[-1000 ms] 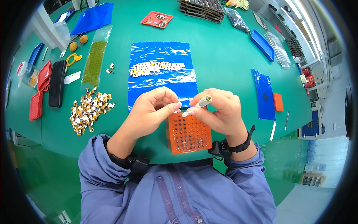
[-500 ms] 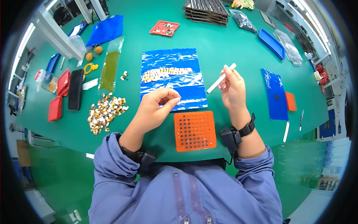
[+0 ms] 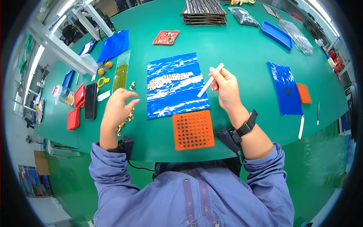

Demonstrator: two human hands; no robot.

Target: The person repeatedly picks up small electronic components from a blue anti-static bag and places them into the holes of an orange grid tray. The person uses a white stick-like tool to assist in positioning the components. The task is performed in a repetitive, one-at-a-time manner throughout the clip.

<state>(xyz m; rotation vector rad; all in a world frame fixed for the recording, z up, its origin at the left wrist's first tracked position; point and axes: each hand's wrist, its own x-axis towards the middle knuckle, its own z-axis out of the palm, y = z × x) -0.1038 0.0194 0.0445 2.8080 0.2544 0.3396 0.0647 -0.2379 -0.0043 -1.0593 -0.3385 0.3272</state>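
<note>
My right hand [image 3: 226,89] pinches a slim white stick [image 3: 204,89], which slants down to the left over the right edge of a blue sheet [image 3: 177,99]. On that sheet lies a band of small white and gold pieces [image 3: 166,80]. My left hand [image 3: 118,108] hovers over a loose pile of similar small pieces [image 3: 128,120], mostly hidden beneath it. Its thumb and forefinger are apart, and nothing shows between them. Near the table's front edge sits an orange perforated tray [image 3: 206,132], with dark round bits in many of its holes, mainly on the left and bottom.
Farther left lie a black case [image 3: 90,101], red trays [image 3: 73,119] and yellow scissors [image 3: 102,81]. A red dish [image 3: 165,37] of small parts and stacked dark trays [image 3: 204,19] stand beyond. To the right are another blue sheet [image 3: 283,79], an orange block [image 3: 303,93] and tweezers [image 3: 318,113].
My left hand has moved left from the blue sheet to the pile, and its fingers have spread. My right hand still holds the white stick, slightly farther left. The whole view has shifted a little.
</note>
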